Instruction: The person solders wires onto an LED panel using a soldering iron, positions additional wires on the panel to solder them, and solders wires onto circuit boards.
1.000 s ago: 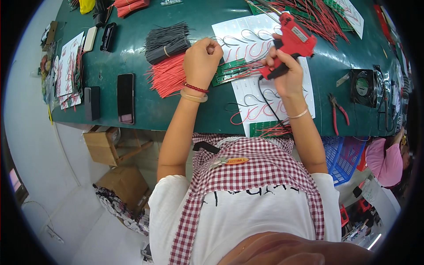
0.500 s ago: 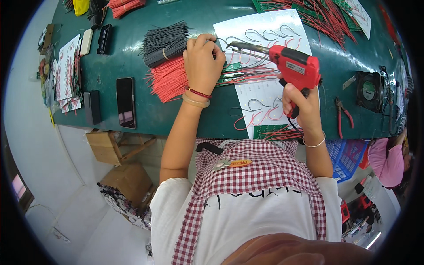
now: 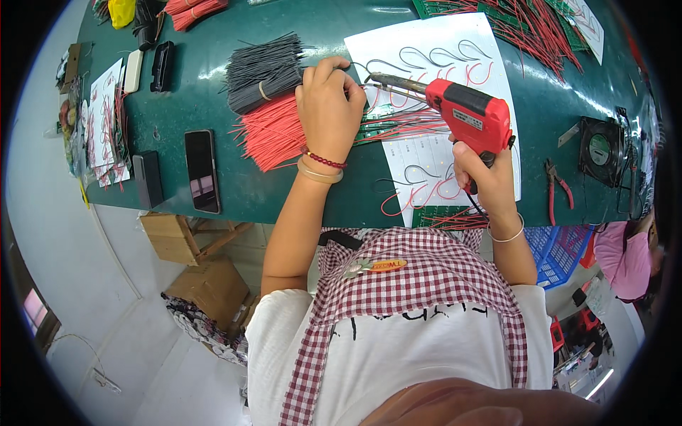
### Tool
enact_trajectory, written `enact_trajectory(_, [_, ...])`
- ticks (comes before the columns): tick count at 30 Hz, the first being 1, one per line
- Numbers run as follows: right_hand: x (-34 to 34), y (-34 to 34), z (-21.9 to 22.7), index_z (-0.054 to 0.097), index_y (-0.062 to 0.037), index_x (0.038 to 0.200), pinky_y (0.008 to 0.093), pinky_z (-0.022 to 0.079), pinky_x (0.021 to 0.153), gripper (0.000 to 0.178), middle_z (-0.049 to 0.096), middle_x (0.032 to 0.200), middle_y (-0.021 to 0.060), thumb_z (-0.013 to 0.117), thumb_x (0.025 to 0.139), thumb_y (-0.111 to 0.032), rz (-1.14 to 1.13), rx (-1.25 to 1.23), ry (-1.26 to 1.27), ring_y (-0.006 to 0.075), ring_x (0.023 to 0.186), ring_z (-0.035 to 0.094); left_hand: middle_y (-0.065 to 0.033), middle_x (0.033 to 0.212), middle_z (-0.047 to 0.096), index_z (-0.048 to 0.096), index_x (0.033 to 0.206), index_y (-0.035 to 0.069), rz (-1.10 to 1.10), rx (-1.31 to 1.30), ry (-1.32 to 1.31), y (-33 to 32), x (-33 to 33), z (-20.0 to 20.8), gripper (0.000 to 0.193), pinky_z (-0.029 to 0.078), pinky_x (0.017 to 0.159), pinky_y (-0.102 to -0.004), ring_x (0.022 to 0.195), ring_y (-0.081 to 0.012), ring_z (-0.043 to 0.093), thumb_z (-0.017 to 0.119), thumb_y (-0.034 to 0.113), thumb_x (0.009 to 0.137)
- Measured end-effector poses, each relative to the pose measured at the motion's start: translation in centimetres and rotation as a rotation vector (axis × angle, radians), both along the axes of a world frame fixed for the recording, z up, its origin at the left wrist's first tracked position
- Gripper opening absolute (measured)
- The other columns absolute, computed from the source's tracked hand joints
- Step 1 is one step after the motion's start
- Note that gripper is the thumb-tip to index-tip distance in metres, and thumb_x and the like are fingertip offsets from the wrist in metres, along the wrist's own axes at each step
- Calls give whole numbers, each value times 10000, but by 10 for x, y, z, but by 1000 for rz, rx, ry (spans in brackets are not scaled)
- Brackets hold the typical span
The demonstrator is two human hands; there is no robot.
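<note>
My right hand (image 3: 485, 174) grips the handle of a red and black soldering gun (image 3: 469, 113), its long tip pointing left toward my left fingers. My left hand (image 3: 330, 113) is closed in a pinch close to that tip, on a thin black wire (image 3: 359, 65) that curves out from the fingertips. Exactly where the tip touches is too small to tell. Below the tip lie green circuit boards (image 3: 376, 126) with red and black wires, on a white sheet (image 3: 419, 157) holding several looped wires. Beside my left hand are a black wire bundle (image 3: 263, 71) and a red wire bundle (image 3: 273, 131).
At left on the green table (image 3: 249, 192) lie a phone (image 3: 202, 170), a dark box (image 3: 148, 179) and wired sheets (image 3: 106, 128). At right are red-handled cutters (image 3: 558, 192) and a black fan (image 3: 600, 150). More wired boards (image 3: 526, 35) lie at the back right.
The whole view has shifted slightly. The soldering gun has moved a little to the left over the sheet, its tip still near my left fingers. My left hand keeps its pinch.
</note>
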State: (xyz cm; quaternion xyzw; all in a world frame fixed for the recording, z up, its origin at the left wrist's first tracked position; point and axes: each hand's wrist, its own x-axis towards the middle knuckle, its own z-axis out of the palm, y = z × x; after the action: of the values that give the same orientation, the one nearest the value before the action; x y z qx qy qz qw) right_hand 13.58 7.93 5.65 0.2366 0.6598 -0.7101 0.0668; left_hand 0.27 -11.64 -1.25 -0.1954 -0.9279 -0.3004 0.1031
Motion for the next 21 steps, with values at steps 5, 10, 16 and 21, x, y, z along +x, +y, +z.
enact_trajectory(5, [2, 2, -2, 581, 5, 911, 226, 352, 426, 159, 500, 544, -12, 625, 874, -144, 29, 25, -22, 63, 438, 449, -14, 1027, 650, 574, 674, 37, 29, -3, 20, 2, 2, 0, 84, 414, 719, -363, 875, -237, 560, 646, 47, 716])
enact_trajectory(10, [1, 3, -1, 599, -24, 841, 225, 347, 416, 148, 509, 540, -25, 656, 864, -159, 13, -11, -3, 51, 435, 449, -20, 1026, 641, 555, 657, 35, 33, 9, 28, 4, 4, -1, 98, 390, 708, -365, 872, -244, 543, 639, 38, 707])
enact_trajectory(16, [2, 2, -2, 606, -12, 872, 220, 355, 414, 174, 519, 548, -22, 674, 853, -171, 7, 60, -8, 51, 435, 457, -24, 1030, 631, 540, 643, 31, 30, 28, 37, 4, 5, -2, 107, 367, 694, -368, 870, -248, 528, 630, 30, 702])
enact_trajectory(21, [3, 1, 1, 596, 44, 1047, 223, 352, 453, 241, 507, 567, -7, 611, 875, -124, 66, 117, -51, 61, 460, 451, -23, 1027, 631, 541, 645, 32, 30, 22, 57, 4, 5, -3, 106, 365, 689, -367, 868, -247, 527, 628, 34, 705])
